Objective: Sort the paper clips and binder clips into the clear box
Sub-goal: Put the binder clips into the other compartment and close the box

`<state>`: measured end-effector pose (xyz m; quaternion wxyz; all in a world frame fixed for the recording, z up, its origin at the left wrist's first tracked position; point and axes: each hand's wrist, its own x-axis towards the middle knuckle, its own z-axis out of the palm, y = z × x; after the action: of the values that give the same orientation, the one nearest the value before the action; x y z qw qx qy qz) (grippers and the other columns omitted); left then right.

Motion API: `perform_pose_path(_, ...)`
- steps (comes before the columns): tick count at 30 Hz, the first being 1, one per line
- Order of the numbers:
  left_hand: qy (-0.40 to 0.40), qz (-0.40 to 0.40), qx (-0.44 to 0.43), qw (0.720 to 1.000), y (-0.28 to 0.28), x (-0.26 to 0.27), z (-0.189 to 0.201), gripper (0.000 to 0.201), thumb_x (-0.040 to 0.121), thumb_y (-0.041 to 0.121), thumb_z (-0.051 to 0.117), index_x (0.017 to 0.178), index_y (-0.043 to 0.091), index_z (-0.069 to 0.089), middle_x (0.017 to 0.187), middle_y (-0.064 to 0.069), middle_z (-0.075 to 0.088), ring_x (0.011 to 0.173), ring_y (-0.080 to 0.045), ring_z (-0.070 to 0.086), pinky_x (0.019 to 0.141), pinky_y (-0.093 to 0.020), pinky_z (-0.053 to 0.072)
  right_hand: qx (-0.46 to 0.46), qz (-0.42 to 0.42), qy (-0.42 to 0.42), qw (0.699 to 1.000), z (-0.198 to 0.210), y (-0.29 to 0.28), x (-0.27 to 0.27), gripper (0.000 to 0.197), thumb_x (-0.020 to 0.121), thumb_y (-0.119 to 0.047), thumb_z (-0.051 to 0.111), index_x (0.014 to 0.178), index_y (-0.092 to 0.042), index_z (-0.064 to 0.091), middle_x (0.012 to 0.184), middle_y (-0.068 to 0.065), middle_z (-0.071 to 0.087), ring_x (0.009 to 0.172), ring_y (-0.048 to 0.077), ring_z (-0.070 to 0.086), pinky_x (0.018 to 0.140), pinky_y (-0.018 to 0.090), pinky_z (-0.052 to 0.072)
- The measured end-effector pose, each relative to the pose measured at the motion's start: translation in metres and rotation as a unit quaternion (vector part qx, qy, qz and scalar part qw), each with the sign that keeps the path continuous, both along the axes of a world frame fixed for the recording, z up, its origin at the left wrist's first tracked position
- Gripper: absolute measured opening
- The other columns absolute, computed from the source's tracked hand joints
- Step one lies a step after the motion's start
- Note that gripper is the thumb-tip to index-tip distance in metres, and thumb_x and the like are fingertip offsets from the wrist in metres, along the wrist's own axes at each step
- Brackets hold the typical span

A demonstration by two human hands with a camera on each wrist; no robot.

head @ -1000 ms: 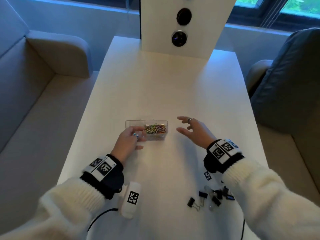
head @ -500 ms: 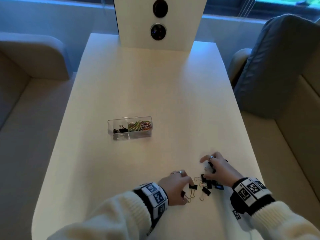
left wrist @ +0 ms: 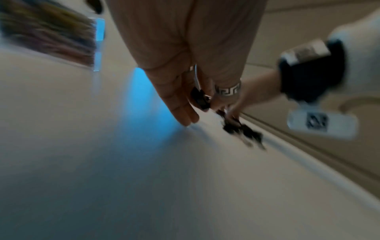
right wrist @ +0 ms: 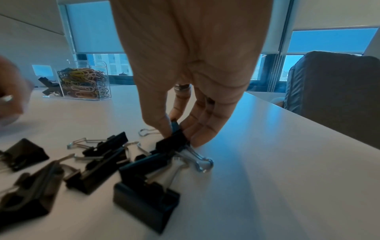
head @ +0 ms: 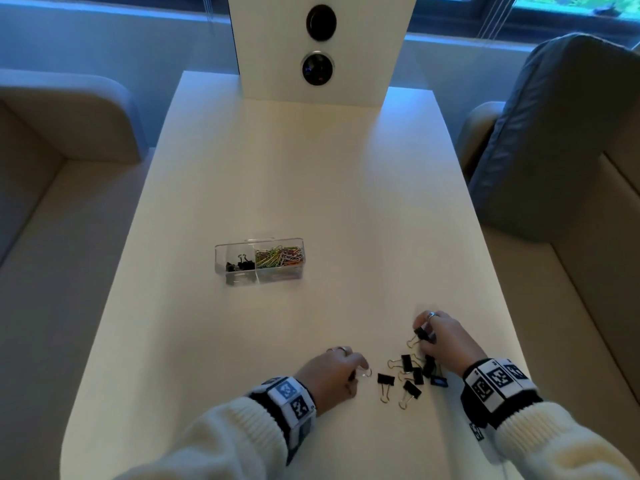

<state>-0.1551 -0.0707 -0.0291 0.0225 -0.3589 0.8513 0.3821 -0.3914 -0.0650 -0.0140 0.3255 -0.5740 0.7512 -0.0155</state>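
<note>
The clear box (head: 223, 251) stands mid-table, with a few black binder clips (head: 239, 265) in its left compartment and coloured paper clips (head: 280, 258) in its right one. Several black binder clips (head: 410, 375) lie loose near the table's front edge. My left hand (head: 356, 374) is just left of that pile and holds one binder clip (left wrist: 200, 99) between thumb and fingers. At the pile's far right, my right hand (head: 420, 336) pinches another binder clip (right wrist: 174, 136) by its black body, low over the table.
A white upright panel (head: 363, 46) with two round lenses stands at the far end of the table (head: 311, 168). Beige seats flank both sides, and a grey cushion (head: 554, 133) leans on the right one. The loose clips lie close to the right table edge.
Both hands came back from the box to the loose pile. Since half a second ago each has closed on a binder clip, and the left hand has drawn slightly left.
</note>
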Motion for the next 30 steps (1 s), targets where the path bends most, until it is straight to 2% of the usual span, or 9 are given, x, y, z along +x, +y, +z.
perform_pose_path(4, 0.124, 0.213, 0.188, 0.951, -0.018, 0.021, 0.001, 0.025, 0.083, -0.004, 0.052, 0.102, 0.007, 0.065, 0.082, 0.005, 0.051, 0.07, -0.007, 0.059, 0.07, -0.008, 0.046, -0.005, 0.008, -0.002, 1.0, 0.003, -0.003, 0.002, 0.024, 0.078, -0.001, 0.06, 0.081, -0.02, 0.046, 0.093, 0.002, 0.05, 0.079, 0.014, 0.051, 0.072, 0.022, 0.045)
perform_pose_path(6, 0.178, 0.289, 0.322, 0.884, -0.024, 0.029, 0.005, 0.023, 0.084, -0.01, 0.049, 0.095, 0.006, 0.062, 0.076, 0.001, 0.053, 0.061, -0.002, 0.061, 0.067, -0.015, 0.053, 0.001, 0.007, -0.009, 1.0, 0.008, -0.006, 0.008, 0.024, 0.077, 0.0, 0.058, 0.076, -0.02, 0.044, 0.086, 0.004, 0.052, 0.074, 0.017, 0.052, 0.069, 0.026, 0.047)
perform_pose_path(8, 0.231, 0.354, 0.429, 0.798, -0.028, 0.033, 0.012, 0.02, 0.086, -0.011, 0.049, 0.093, 0.004, 0.061, 0.082, -0.005, 0.057, 0.064, -0.008, 0.064, 0.067, -0.019, 0.056, -0.01, 0.011, -0.032, 0.999, 0.018, -0.009, 0.019, 0.023, 0.078, -0.001, 0.058, 0.075, -0.02, 0.045, 0.083, 0.005, 0.055, 0.072, 0.018, 0.053, 0.068, 0.028, 0.048)
perform_pose_path(12, 0.319, 0.436, 0.569, 0.62, -0.036, 0.035, 0.03, 0.021, 0.092, 0.018, 0.049, 0.1, 0.001, 0.06, 0.092, -0.014, 0.063, 0.072, -0.021, 0.067, 0.069, -0.028, 0.056, -0.075, 0.037, -0.164, 0.983, 0.047, -0.019, 0.058, 0.023, 0.078, -0.003, 0.063, 0.078, -0.021, 0.049, 0.078, 0.0, 0.06, 0.067, 0.011, 0.056, 0.062, 0.014, 0.045)
perform_pose_path(15, 0.335, 0.431, 0.622, 0.561, -0.037, 0.031, 0.036, 0.042, 0.093, 0.035, 0.044, 0.107, -0.001, 0.058, 0.096, -0.017, 0.065, 0.075, -0.025, 0.069, 0.071, -0.032, 0.057, -0.092, 0.092, -0.24, 0.962, 0.06, -0.023, 0.092, 0.019, 0.078, -0.008, 0.068, 0.082, -0.021, 0.054, 0.073, -0.007, 0.059, 0.064, 0.001, 0.054, 0.06, 0.009, 0.042)
perform_pose_path(19, 0.35, 0.432, 0.634, 0.538, -0.035, 0.029, 0.038, 0.038, 0.095, 0.031, 0.04, 0.104, -0.001, 0.058, 0.094, -0.018, 0.067, 0.075, -0.028, 0.07, 0.069, -0.033, 0.058, -0.118, 0.105, -0.252, 0.955, 0.062, -0.028, 0.106, 0.01, 0.082, -0.019, 0.066, 0.09, -0.021, 0.062, 0.085, -0.008, 0.065, 0.072, 0.002, 0.058, 0.063, 0.008, 0.042)
perform_pose_path(23, 0.355, 0.442, 0.622, 0.54, -0.035, 0.034, 0.036, 0.032, 0.096, 0.02, 0.037, 0.099, 0.0, 0.06, 0.088, -0.017, 0.07, 0.074, -0.029, 0.071, 0.065, -0.031, 0.059, -0.141, 0.029, -0.161, 0.976, 0.055, -0.03, 0.075, 0.009, 0.086, -0.026, 0.061, 0.093, -0.02, 0.062, 0.089, -0.004, 0.064, 0.075, 0.011, 0.059, 0.066, 0.01, 0.045)
perform_pose_path(26, 0.358, 0.449, 0.616, 0.539, -0.035, 0.04, 0.036, 0.03, 0.097, 0.017, 0.036, 0.098, 0.0, 0.061, 0.086, -0.015, 0.071, 0.073, -0.03, 0.071, 0.066, -0.032, 0.058, -0.02, 0.053, -0.061, 0.997, 0.041, -0.02, 0.042, 0.016, 0.083, -0.027, 0.064, 0.097, -0.024, 0.055, 0.098, -0.002, 0.054, 0.078, 0.01, 0.054, 0.073, 0.017, 0.045)
perform_pose_path(30, 0.356, 0.455, 0.606, 0.547, -0.035, 0.044, 0.036, 0.029, 0.097, 0.015, 0.035, 0.099, 0.0, 0.06, 0.091, -0.015, 0.069, 0.073, -0.029, 0.071, 0.066, -0.031, 0.058, 0.132, 0.124, 0.013, 0.983, 0.022, -0.002, 0.023, 0.037, 0.076, -0.03, 0.071, 0.105, -0.024, 0.05, 0.107, -0.005, 0.042, 0.088, 0.011, 0.052, 0.082, 0.023, 0.047)
